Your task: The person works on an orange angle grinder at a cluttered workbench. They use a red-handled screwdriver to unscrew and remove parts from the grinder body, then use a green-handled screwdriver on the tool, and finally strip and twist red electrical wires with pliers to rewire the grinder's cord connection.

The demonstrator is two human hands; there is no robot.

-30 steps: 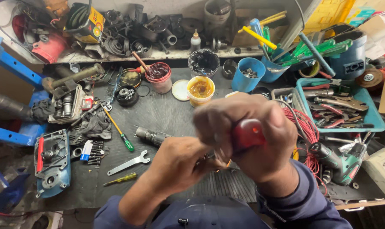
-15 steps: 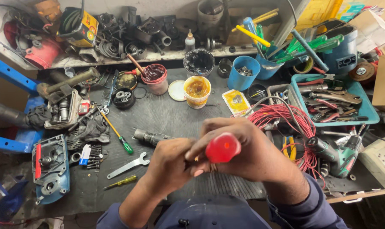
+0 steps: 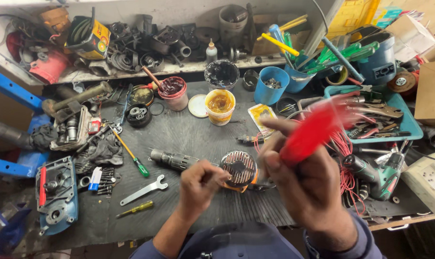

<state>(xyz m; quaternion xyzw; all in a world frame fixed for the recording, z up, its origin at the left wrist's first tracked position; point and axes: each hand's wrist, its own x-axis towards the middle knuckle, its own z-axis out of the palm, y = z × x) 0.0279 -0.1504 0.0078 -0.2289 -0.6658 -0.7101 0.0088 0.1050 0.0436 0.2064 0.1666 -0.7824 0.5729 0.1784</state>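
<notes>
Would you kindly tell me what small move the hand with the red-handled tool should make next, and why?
Probably bring the right hand back down so the red-handled tool meets the round vented part. The tool is lifted and blurred beside that part, while the left hand touches it on the mat.

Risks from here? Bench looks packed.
1. The right hand swings a red-handled tool, blurred, so a slip could strike the left hand at the round finned part.
2. Red wires lie beside the right hand; they might snag.
</notes>
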